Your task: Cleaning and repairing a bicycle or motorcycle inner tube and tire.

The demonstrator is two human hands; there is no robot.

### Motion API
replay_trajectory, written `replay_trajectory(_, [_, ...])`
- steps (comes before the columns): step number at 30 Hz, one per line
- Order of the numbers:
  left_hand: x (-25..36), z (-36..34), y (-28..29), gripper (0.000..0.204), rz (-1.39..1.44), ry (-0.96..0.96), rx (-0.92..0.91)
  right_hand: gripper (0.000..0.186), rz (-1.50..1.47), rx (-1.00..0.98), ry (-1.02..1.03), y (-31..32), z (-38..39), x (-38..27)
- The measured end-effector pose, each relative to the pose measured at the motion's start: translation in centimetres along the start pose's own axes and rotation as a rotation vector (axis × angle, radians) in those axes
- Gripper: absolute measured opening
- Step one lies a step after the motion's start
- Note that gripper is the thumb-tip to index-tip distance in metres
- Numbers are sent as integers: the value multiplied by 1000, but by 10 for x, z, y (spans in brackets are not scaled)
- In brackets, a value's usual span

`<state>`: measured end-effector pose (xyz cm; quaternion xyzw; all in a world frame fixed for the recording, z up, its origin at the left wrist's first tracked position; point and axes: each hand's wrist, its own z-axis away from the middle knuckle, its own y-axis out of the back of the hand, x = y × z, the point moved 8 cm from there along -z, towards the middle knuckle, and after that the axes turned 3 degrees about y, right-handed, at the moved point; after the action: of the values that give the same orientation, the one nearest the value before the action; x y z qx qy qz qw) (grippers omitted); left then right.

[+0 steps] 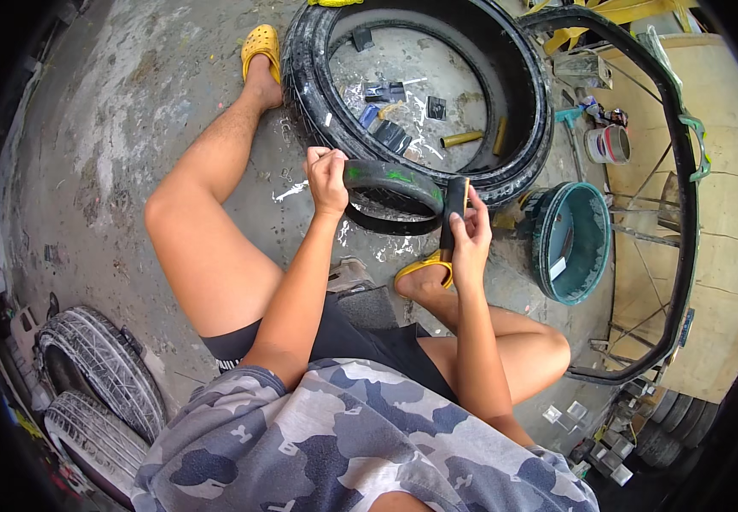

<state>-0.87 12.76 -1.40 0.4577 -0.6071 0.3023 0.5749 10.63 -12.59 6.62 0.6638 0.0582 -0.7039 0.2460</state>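
My left hand (325, 179) is closed on the left side of a small black rubber tyre (382, 179) with green marks on top, held above the floor in front of me. My right hand (470, 230) is closed on an elongated black tool (453, 205) with a tan edge, upright at the small tyre's right side. Whether the tool touches that tyre, I cannot tell. Just beyond them lies a large black tyre (305, 77) with dark pieces (390, 136) and yellowish tubes (461, 139) inside its ring.
A teal tub (591, 247) stands right of my hands, with a white bucket (606, 145) behind it. A black looped frame (689, 256) stands before a plywood board (727, 299) at right. Worn tyres (96, 375) lie at lower left. My legs and yellow clogs (258, 47) flank the work area.
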Motion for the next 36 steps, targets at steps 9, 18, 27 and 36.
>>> replay_trajectory(9, [11,3,-3,34,-5,-155,20,47,618,-176,331,-44,-41,-66])
replay_trajectory(18, [19,3,-7,35,-58,-198,-3,50,606,-215,415,-36,-17,-74])
replay_trajectory(27, [16,3,-9,26,-68,-269,-24,53,659,-345,378,-20,-9,-69])
replay_trajectory(36, [14,1,-2,39,-40,-240,36,56,702,-433,514,-81,-32,-91])
